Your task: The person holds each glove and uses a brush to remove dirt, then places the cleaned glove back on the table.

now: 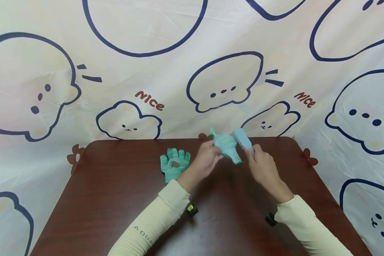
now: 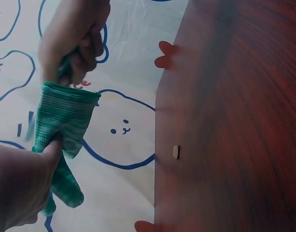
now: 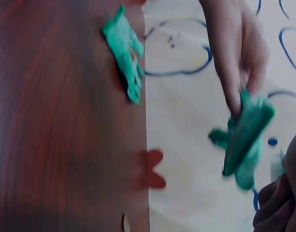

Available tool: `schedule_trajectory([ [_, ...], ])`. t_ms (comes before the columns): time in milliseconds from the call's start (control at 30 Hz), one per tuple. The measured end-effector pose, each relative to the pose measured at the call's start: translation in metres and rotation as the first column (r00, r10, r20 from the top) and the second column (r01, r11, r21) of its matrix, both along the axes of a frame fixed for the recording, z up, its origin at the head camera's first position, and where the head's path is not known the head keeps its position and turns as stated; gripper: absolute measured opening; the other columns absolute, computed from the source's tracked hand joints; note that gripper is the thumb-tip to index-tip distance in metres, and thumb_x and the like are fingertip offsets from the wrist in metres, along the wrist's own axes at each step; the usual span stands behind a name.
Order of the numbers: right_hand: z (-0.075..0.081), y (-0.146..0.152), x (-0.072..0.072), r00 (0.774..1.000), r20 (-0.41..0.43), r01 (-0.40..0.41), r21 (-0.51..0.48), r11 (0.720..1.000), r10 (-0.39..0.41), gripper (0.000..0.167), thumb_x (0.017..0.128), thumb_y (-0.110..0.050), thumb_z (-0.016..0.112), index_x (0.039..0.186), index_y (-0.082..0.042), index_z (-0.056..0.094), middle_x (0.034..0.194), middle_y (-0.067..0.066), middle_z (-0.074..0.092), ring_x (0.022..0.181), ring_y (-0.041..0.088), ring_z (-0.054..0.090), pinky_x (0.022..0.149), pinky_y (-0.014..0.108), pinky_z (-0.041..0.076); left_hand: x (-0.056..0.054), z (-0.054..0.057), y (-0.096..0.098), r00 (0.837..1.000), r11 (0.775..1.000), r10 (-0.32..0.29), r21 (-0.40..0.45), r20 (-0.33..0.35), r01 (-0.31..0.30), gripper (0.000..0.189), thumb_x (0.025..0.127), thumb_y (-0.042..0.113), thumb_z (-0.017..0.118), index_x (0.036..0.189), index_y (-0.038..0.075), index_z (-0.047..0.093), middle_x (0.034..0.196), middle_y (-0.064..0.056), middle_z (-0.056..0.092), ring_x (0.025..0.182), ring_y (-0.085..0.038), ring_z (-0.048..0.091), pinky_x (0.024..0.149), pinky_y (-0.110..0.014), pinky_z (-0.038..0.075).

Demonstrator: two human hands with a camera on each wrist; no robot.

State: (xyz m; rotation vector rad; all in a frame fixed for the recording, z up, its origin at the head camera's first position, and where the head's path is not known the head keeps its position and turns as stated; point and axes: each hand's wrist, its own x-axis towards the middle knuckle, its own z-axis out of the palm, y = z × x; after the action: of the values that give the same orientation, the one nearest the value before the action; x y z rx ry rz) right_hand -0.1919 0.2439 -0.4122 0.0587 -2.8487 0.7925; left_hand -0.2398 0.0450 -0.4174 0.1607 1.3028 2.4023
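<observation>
My left hand (image 1: 208, 156) pinches a green knitted glove (image 1: 226, 145) by one edge, up off the table near its far edge. In the left wrist view the cuff of the held glove (image 2: 68, 106) faces the right hand, and its fingers hang below my left thumb. My right hand (image 1: 264, 167) grips a light blue brush (image 1: 242, 138), its bristle side turned toward the glove and close beside it. A second green glove (image 1: 174, 165) lies spread on the table, left of my left hand, with a brown patch on it.
The dark brown wooden table (image 1: 115, 206) runs back to a white cloth (image 1: 166, 78) printed with cartoon outlines. A small tan piece (image 2: 175, 152) lies near the table's far edge. Black devices are strapped at both wrists.
</observation>
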Motion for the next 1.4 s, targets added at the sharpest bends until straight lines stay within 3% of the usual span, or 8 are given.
schedule_trajectory([
  [133, 0.000, -0.018, 0.008, 0.995, 0.018, -0.095, 0.023, 0.995, 0.095, 0.059, 0.109, -0.055, 0.029, 0.109, 0.001, 0.049, 0.067, 0.007, 0.049, 0.051, 0.017, 0.046, 0.044, 0.031, 0.039, 0.001, 0.000, 0.002, 1.000, 1.000, -0.011, -0.009, 0.008, 0.011, 0.057, 0.097, -0.013, 0.038, 0.154, -0.010, 0.032, 0.161, -0.022, 0.039, 0.150, -0.032, 0.038, 0.123, -0.051, 0.032],
  [233, -0.002, -0.026, 0.010, 0.994, 0.012, -0.109, 0.075, 0.991, 0.108, 0.056, 0.110, -0.052, 0.031, 0.108, 0.001, 0.049, 0.064, 0.006, 0.048, 0.049, 0.015, 0.044, 0.042, 0.029, 0.037, 0.002, 0.000, 0.002, 1.000, 1.000, -0.012, -0.028, 0.002, 0.012, 0.057, 0.096, -0.013, 0.038, 0.153, -0.011, 0.035, 0.161, -0.021, 0.040, 0.150, -0.032, 0.038, 0.123, -0.050, 0.033],
  [467, -0.010, -0.025, 0.006, 0.997, -0.057, -0.049, 0.136, 0.990, 0.057, 0.046, 0.111, -0.044, 0.035, 0.101, -0.001, 0.047, 0.061, 0.006, 0.047, 0.045, 0.016, 0.044, 0.040, 0.029, 0.035, 0.003, -0.001, 0.004, 1.000, 0.999, -0.010, -0.053, 0.021, 0.011, 0.058, 0.095, -0.014, 0.039, 0.153, -0.010, 0.035, 0.160, -0.021, 0.041, 0.148, -0.032, 0.041, 0.121, -0.049, 0.035],
  [867, -0.013, -0.014, -0.002, 1.000, -0.027, 0.016, 0.124, 0.992, -0.013, 0.050, 0.111, -0.045, 0.031, 0.103, 0.001, 0.048, 0.063, 0.008, 0.048, 0.049, 0.020, 0.048, 0.043, 0.031, 0.037, 0.003, -0.003, 0.005, 0.998, 0.997, -0.024, -0.073, 0.052, 0.028, 0.062, 0.096, -0.013, 0.040, 0.157, -0.007, 0.029, 0.163, -0.021, 0.037, 0.149, -0.034, 0.039, 0.122, -0.050, 0.035],
  [1033, -0.017, 0.002, -0.009, 0.998, 0.032, 0.056, 0.062, 0.997, -0.058, 0.059, 0.110, -0.051, 0.028, 0.106, 0.004, 0.049, 0.067, 0.010, 0.050, 0.052, 0.021, 0.048, 0.044, 0.032, 0.038, 0.005, -0.004, -0.001, 0.999, 0.999, -0.029, -0.024, 0.036, 0.030, 0.063, 0.096, -0.014, 0.038, 0.157, -0.011, 0.024, 0.164, -0.024, 0.031, 0.152, -0.033, 0.032, 0.124, -0.054, 0.029],
  [1200, -0.018, 0.009, -0.010, 0.994, 0.104, 0.024, -0.081, 0.996, -0.015, 0.072, 0.104, -0.065, 0.033, 0.117, 0.005, 0.049, 0.075, 0.012, 0.048, 0.056, 0.022, 0.048, 0.047, 0.032, 0.041, 0.002, -0.008, -0.008, 0.999, 1.000, -0.022, -0.016, 0.024, 0.022, 0.058, 0.097, -0.010, 0.040, 0.154, -0.014, 0.027, 0.160, -0.025, 0.033, 0.146, -0.030, 0.036, 0.125, -0.056, 0.027],
  [1400, -0.010, 0.000, -0.005, 0.995, 0.062, -0.066, -0.186, 0.980, 0.079, 0.057, 0.106, -0.056, 0.043, 0.111, 0.001, 0.049, 0.073, 0.007, 0.042, 0.055, 0.019, 0.042, 0.045, 0.030, 0.038, 0.003, -0.009, -0.011, 0.999, 0.998, -0.035, -0.049, 0.002, 0.035, 0.043, 0.104, 0.001, 0.049, 0.144, -0.013, 0.043, 0.143, -0.022, 0.050, 0.125, -0.024, 0.053, 0.122, -0.052, 0.035],
])
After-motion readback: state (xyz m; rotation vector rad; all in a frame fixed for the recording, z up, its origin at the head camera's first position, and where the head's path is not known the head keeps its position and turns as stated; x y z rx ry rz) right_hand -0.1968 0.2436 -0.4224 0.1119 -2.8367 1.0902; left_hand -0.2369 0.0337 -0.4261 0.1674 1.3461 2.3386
